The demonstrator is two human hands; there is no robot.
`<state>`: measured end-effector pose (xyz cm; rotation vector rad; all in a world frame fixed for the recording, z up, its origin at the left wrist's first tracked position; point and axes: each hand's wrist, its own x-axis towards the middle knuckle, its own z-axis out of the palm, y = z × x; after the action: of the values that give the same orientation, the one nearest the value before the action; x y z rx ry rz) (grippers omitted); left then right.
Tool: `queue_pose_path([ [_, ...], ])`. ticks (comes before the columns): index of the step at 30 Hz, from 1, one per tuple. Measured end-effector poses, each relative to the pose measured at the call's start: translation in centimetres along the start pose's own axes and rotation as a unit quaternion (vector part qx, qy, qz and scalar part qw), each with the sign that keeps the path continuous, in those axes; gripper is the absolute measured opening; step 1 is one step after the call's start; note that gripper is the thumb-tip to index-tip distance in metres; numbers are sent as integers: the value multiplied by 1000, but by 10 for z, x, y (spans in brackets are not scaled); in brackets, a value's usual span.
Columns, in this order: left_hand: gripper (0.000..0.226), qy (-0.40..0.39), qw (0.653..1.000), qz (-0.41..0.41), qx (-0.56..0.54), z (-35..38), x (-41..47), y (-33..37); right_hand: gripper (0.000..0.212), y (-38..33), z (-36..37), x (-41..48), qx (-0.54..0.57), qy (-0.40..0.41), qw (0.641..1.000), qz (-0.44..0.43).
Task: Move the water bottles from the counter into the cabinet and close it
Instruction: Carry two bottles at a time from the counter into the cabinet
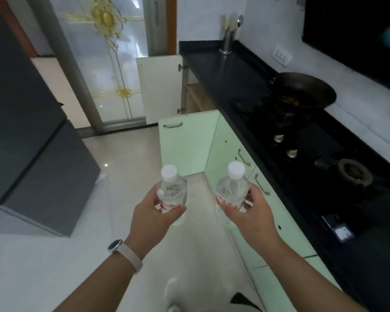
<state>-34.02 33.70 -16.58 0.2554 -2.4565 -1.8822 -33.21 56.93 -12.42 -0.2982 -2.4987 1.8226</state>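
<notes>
Each of my hands holds a clear water bottle with a white cap and a red label. My left hand [153, 215] grips the left bottle [172, 191] from below and behind. My right hand [250, 212] grips the right bottle [231, 191] around its lower half. Both bottles are upright, held over the floor in front of the pale green base cabinets. A green cabinet door [185, 145] stands swung open just beyond the bottles. Farther back, a white cabinet door [160, 86] is also open and shows wooden shelves inside.
The black counter [225, 70] runs along the right with a gas hob [302, 149], a dark wok [302, 90] and a metal utensil holder [229, 39]. A grey fridge [32, 143] stands at the left. Glossy white floor lies between, with a glass door behind.
</notes>
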Motion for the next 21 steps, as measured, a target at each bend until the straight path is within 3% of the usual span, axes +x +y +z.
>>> queue_pose_path([
  [11, 60, 63, 997, -27, 30, -66, 56, -17, 47, -24, 89, 78, -15, -89, 996, -28],
  [21, 64, 122, 989, -63, 51, -99, 179, -23, 49, -39, 173, 217, -25, -148, 988, -30],
])
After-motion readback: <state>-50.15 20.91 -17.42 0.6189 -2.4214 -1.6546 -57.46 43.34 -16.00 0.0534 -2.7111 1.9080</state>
